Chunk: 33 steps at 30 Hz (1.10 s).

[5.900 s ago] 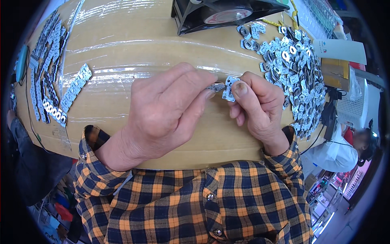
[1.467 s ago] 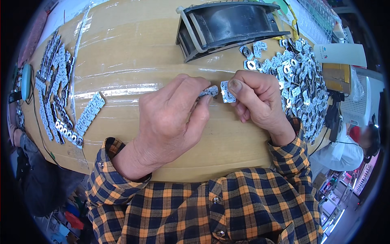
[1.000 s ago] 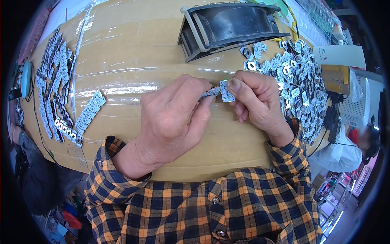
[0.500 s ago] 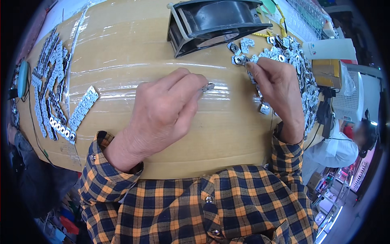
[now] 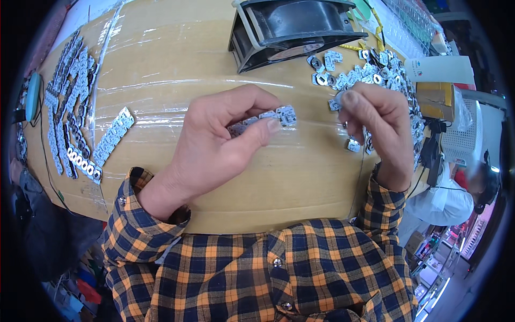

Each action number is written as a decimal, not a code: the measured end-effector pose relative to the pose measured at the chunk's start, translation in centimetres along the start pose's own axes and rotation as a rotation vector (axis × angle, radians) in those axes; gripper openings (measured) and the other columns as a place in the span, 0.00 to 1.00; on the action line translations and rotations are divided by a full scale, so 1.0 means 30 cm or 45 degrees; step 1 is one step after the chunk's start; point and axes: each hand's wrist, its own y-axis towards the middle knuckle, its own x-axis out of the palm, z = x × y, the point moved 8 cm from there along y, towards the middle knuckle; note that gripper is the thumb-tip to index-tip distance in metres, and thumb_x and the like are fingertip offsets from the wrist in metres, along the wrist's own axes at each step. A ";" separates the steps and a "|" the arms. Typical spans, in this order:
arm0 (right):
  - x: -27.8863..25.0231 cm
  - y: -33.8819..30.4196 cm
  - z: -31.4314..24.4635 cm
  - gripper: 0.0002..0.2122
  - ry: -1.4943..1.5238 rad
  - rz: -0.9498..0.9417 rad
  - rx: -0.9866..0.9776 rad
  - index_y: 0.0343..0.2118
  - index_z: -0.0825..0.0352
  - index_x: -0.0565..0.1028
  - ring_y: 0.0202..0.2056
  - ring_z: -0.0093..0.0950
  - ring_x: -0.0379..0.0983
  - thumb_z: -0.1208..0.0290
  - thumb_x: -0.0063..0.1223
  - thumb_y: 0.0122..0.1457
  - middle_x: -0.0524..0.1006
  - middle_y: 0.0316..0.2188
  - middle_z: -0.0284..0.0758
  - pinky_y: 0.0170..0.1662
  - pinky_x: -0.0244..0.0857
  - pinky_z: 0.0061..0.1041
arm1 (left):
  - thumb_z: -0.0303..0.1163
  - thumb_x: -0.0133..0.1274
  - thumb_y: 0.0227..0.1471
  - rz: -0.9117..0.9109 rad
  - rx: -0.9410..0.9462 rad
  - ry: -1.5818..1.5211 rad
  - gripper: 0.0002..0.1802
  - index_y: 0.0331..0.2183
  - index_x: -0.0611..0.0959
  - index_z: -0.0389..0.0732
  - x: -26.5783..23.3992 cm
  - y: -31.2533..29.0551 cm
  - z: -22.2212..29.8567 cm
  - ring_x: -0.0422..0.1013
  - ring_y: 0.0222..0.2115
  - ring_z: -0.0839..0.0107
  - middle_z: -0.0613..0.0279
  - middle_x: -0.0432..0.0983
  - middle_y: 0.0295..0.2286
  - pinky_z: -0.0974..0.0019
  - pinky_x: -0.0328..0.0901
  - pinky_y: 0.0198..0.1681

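- Left hand (image 5: 214,131): thumb and fingers closed on a board strip (image 5: 286,115), whose end pokes out past the fingertips.
- Right hand (image 5: 382,119): thumb and forefinger nearly together; a small board (image 5: 333,103) shows at their tips, but whether it is gripped I cannot tell.
- Board pile (image 5: 398,80): just beyond and right of the right fingers.
- Loose strip (image 5: 113,136): well left of the left fingers.
- Strip stack (image 5: 68,99): farther left.
- Black fan (image 5: 300,24): beyond both hands' fingers.
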 end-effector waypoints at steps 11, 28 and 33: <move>0.183 0.006 -0.013 0.15 0.406 -0.330 -0.130 0.22 0.71 0.74 0.18 0.14 0.67 0.68 0.47 0.63 0.73 0.18 0.29 0.21 0.60 0.13 | 0.25 0.57 0.52 -0.134 -0.274 -0.395 0.09 0.36 0.81 0.31 0.014 -0.006 -0.022 0.72 0.22 0.83 0.63 0.78 0.26 0.83 0.62 0.19; 0.216 -0.007 -0.067 0.14 0.189 -0.416 -0.393 0.21 0.72 0.73 0.13 0.19 0.67 0.70 0.46 0.63 0.72 0.13 0.32 0.15 0.58 0.16 | 0.23 0.58 0.49 -0.164 -0.334 -0.453 0.15 0.39 0.74 0.30 0.013 -0.010 -0.029 0.73 0.19 0.81 0.61 0.77 0.23 0.82 0.62 0.17; 0.325 -0.012 0.035 0.12 1.603 -0.581 0.318 0.27 0.74 0.74 0.11 0.19 0.66 0.70 0.48 0.63 0.73 0.15 0.35 0.12 0.62 0.19 | 0.22 0.57 0.50 -0.043 -0.292 -0.686 0.15 0.40 0.72 0.30 0.012 0.004 -0.007 0.74 0.21 0.79 0.60 0.77 0.25 0.81 0.62 0.18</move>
